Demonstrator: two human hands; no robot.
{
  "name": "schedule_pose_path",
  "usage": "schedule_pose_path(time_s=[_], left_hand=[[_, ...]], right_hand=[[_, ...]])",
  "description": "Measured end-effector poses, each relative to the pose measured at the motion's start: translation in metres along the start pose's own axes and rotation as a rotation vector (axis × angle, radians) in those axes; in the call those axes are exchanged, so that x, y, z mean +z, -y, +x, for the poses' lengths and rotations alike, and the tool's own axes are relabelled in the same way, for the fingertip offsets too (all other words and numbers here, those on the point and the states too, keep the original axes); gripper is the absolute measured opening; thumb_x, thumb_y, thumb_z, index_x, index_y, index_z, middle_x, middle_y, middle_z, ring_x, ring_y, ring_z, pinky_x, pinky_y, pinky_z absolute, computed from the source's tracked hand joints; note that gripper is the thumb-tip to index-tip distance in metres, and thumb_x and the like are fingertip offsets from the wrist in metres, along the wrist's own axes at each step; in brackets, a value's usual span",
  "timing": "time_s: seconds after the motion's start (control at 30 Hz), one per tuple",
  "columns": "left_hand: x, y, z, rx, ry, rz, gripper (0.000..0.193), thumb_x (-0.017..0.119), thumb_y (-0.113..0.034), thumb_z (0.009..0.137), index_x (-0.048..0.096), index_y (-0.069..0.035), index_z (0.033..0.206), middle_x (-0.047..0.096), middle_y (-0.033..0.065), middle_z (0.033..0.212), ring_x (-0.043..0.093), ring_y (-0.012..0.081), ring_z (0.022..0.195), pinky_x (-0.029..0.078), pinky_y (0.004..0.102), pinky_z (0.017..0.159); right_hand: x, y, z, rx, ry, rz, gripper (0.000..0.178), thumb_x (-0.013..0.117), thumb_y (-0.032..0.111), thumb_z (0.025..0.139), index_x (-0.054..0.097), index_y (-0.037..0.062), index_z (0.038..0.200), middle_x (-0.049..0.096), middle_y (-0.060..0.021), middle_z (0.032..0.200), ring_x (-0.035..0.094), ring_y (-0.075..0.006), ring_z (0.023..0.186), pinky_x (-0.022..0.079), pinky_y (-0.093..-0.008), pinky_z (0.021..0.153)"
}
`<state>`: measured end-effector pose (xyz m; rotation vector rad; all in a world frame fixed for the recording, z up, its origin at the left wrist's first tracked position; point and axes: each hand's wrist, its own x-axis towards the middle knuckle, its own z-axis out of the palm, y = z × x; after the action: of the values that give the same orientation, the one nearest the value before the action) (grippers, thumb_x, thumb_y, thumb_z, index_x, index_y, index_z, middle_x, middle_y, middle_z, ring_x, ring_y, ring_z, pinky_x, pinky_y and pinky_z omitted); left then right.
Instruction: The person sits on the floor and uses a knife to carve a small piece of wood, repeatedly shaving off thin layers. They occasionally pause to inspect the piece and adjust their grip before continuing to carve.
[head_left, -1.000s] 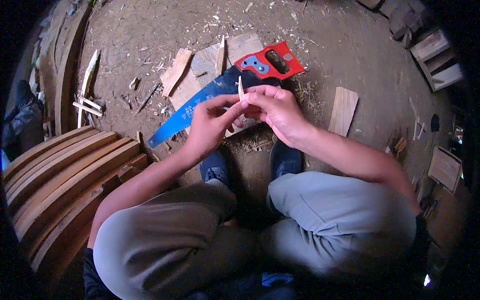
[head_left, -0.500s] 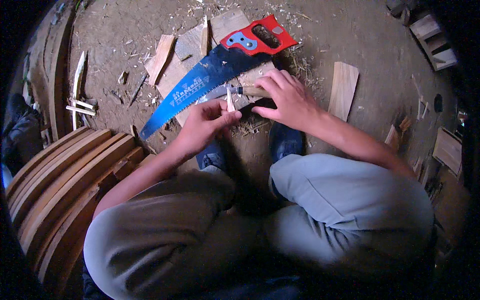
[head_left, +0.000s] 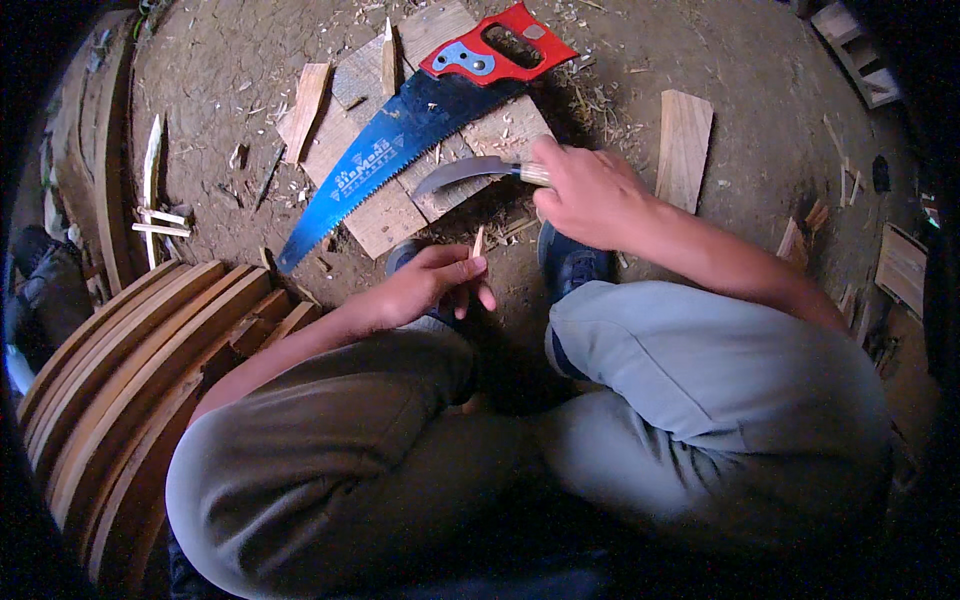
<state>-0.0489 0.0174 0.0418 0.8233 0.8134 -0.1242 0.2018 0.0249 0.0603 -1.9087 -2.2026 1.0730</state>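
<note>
My right hand point(head_left: 590, 195) is closed round the pale wooden handle of a curved-blade knife point(head_left: 462, 172). The blade points left, over the near edge of a wooden board point(head_left: 390, 222) on the ground. Below it, nearer my knees, my left hand point(head_left: 440, 278) pinches a small pointed sliver of wood point(head_left: 478, 242) between thumb and fingers, its tip upward. The sliver and the blade are apart. A handsaw point(head_left: 385, 145) with a blue blade and red handle lies slantwise across the board, teeth toward me.
Several curved wooden pieces point(head_left: 150, 370) are stacked at the left. A flat wood offcut point(head_left: 685, 150) lies right of the board, another offcut point(head_left: 306, 112) on its left side. Thin sticks point(head_left: 152, 190) and shavings litter the dirt floor. A wooden frame point(head_left: 855, 55) stands far right.
My left hand has drawn back toward my knees with the sliver, away from the blade. My right hand has moved slightly right, and the knife's blade now shows fully. The view has shifted a little.
</note>
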Motion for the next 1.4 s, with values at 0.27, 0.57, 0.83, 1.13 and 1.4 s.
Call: schedule_pose_path(time_s=[0.27, 0.57, 0.83, 1.13, 1.4], left_hand=[[-0.009, 0.034, 0.02, 0.085, -0.2, -0.095, 0.032, 0.027, -0.031, 0.098, 0.045, -0.008, 0.084, 0.049, 0.0049, 0.062, 0.044, 0.015, 0.054, 0.036, 0.0284, 0.051], [-0.008, 0.012, 0.036, 0.235, -0.41, -0.019, 0.039, 0.032, -0.034, 0.102, 0.052, -0.004, 0.089, 0.057, 0.0062, 0.059, 0.053, 0.0158, 0.052, 0.039, 0.0302, 0.052], [0.006, 0.007, 0.039, 0.21, -0.681, 0.443, 0.045, 0.037, -0.033, 0.101, 0.056, 0.002, 0.078, 0.058, 0.0146, 0.058, 0.059, 0.0268, 0.056, 0.044, 0.0416, 0.057], [0.021, 0.002, 0.056, 0.178, -0.852, 0.596, 0.043, 0.038, -0.028, 0.098, 0.058, 0.006, 0.082, 0.058, 0.0324, 0.076, 0.058, 0.0487, 0.077, 0.044, 0.054, 0.07], [0.021, -0.001, 0.06, 0.175, -0.906, 0.729, 0.045, 0.039, -0.031, 0.099, 0.058, 0.008, 0.085, 0.058, 0.0236, 0.066, 0.06, 0.0356, 0.063, 0.044, 0.0474, 0.061]], right_hand=[[0.001, -0.026, -0.03, 0.075, 0.091, 0.634, 0.027, 0.056, 0.025, 0.095, 0.048, -0.0006, 0.096, 0.054, -0.0053, 0.076, 0.051, -0.0157, 0.071, 0.043, -0.0314, 0.066], [0.004, -0.028, -0.038, 0.105, 0.035, 0.497, 0.029, 0.053, 0.03, 0.098, 0.051, 0.0007, 0.098, 0.049, -0.0044, 0.071, 0.047, -0.0115, 0.069, 0.041, -0.0317, 0.062], [0.015, -0.026, -0.042, -0.008, 0.04, 0.466, 0.033, 0.043, 0.03, 0.101, 0.052, -0.0005, 0.092, 0.055, -0.0134, 0.072, 0.055, -0.0263, 0.068, 0.042, -0.0391, 0.064], [0.023, -0.017, -0.049, 0.051, 0.091, 0.368, 0.036, 0.041, 0.031, 0.101, 0.052, -0.0012, 0.088, 0.056, -0.0218, 0.074, 0.055, -0.0421, 0.074, 0.042, -0.0455, 0.066], [0.015, -0.004, -0.049, 0.077, 0.116, 0.263, 0.037, 0.04, 0.031, 0.101, 0.052, -0.0011, 0.089, 0.058, -0.0281, 0.08, 0.055, -0.0487, 0.078, 0.042, -0.053, 0.067]])
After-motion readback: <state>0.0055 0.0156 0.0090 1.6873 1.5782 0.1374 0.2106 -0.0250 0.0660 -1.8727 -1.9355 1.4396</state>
